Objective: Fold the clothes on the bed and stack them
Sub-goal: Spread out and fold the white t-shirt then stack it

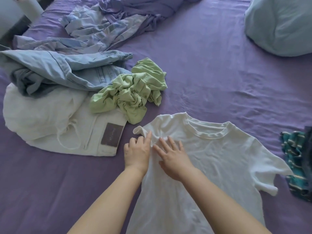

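Observation:
A white T-shirt (pixel 219 159) lies spread flat on the purple bed sheet (pixel 211 73), collar pointing away from me. Its left sleeve is bunched near my left hand (pixel 137 153), whose index finger reaches onto the sleeve fabric while the other fingers curl at the shirt's edge. Beside it, my right hand (pixel 173 157) lies flat with spread fingers on the shirt's left chest. To the left sits a pile: a crumpled green garment (pixel 131 92), light blue jeans (pixel 59 71) and white trousers (pixel 50 122) with a brown patch.
A crumpled patterned sheet (pixel 101 27) lies at the back left. A pale blue pillow (pixel 280 26) sits at the back right. A teal striped garment (pixel 297 159) lies at the right edge, close to the shirt's right sleeve. A white object (pixel 32 7) stands at the top left.

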`<state>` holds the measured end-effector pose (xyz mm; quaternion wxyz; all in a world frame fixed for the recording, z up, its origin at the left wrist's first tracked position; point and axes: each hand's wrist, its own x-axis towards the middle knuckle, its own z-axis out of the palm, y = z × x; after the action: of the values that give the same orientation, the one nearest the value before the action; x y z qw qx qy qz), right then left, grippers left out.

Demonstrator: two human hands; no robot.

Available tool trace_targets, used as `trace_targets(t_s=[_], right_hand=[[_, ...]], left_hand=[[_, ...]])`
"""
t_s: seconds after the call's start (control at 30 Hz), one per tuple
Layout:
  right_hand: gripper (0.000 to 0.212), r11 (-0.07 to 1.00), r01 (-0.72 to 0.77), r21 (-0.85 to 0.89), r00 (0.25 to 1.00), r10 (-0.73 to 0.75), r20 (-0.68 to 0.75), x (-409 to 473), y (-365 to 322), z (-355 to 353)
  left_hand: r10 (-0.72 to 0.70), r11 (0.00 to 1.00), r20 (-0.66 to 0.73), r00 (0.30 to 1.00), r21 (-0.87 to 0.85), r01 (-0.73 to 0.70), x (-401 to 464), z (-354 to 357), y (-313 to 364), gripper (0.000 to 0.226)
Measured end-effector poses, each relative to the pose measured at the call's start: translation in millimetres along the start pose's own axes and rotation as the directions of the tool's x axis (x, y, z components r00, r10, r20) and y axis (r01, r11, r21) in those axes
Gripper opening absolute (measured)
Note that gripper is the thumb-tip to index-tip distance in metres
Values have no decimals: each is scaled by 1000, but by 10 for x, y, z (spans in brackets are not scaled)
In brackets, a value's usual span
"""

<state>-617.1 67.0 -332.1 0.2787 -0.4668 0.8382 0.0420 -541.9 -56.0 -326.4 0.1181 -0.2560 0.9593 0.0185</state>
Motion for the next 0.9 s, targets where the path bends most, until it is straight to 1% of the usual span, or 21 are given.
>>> trace_targets(t_s=[0.07, 0.1, 0.17, 0.2, 0.23, 0.27, 0.3, 0.33, 0.4, 0.43, 0.5, 0.53, 0.57, 0.6, 0.63, 0.67, 0.7, 0.73, 0.8, 0.83, 0.9], right_hand=[[60, 999, 26, -22, 999, -25, 38, 99, 29, -76], [60, 999, 38, -31, 998, -36, 60, 144, 38, -118], [56, 999, 43, 11, 998, -44, 52, 212, 42, -197], [51, 997, 35, 62, 999, -36, 14, 235, 34, -235], [45, 994, 27, 106, 999, -22, -45, 250, 19, -274], [39, 991, 22, 134, 993, -6, -118, 273, 0, -313], [35, 987, 18, 162, 983, 13, -183, 306, -27, -348], [33, 975, 8, 224, 973, 45, -228, 352, -66, -389], [43, 912, -24, 409, 962, 133, -239, 458, -188, -479], [50, 877, -49, 479, 959, 175, -222, 511, -249, -516], [63, 834, -108, 541, 958, 233, -167, 590, -317, -581], [65, 813, -140, 565, 960, 252, -124, 618, -317, -609], [65, 792, -166, 588, 962, 260, -80, 631, -303, -629], [61, 785, -178, 593, 966, 255, -49, 634, -282, -639], [57, 797, -177, 577, 970, 242, -37, 628, -262, -640], [53, 814, -166, 556, 974, 225, -39, 615, -241, -638], [52, 822, -148, 549, 978, 204, -43, 601, -224, -636], [54, 819, -126, 560, 982, 182, -44, 589, -211, -637], [62, 809, -88, 581, 991, 132, -33, 590, -194, -667], [66, 824, -75, 562, 995, 102, -16, 607, -204, -694], [64, 897, -54, 438, 999, 52, 16, 686, -276, -716]], left_hand=[[-34, 994, 42, 999, -98, 38, -8, 15, 18, 76], [-90, 983, 60, 994, -158, 98, -16, 3, 22, 80], [-279, 921, 120, 953, -248, 301, -18, -24, 20, 86], [-384, 864, 183, 905, -274, 422, -20, -42, 7, 85], [-467, 793, 258, 846, -301, 530, -26, -58, -6, 78], [-514, 724, 316, 797, -339, 601, -35, -63, -13, 65], [-525, 674, 344, 778, -391, 627, -44, -66, -4, 49], [-512, 655, 334, 792, -444, 611, -60, -84, 22, 34], [-441, 721, 236, 866, -481, 499, -103, -119, 90, 16], [-412, 749, 189, 891, -487, 450, -111, -112, 114, 13], [-387, 789, 123, 914, -468, 397, -140, -146, 142, 12], [-360, 834, 44, 932, -433, 342, -169, -172, 148, 12], [-295, 893, -82, 952, -379, 244, -194, -173, 157, 16], [-196, 940, -172, 966, -312, 135, -229, -177, 171, 21], [-108, 975, -192, 975, -213, 66, -254, -202, 190, 24], [-65, 990, -165, 984, -131, 44, -263, -238, 208, 23], [-50, 996, -161, 986, -84, 37, -266, -239, 217, 24], [-2, 998, -170, 985, -60, -9, -266, -208, 220, 27], [65, 998, -152, 986, -8, -67, -266, -164, 226, 34], [79, 997, -148, 986, 39, -74, -272, -153, 221, 38], [190, 971, -81, 978, 164, -175, -276, -20, 198, 53]])
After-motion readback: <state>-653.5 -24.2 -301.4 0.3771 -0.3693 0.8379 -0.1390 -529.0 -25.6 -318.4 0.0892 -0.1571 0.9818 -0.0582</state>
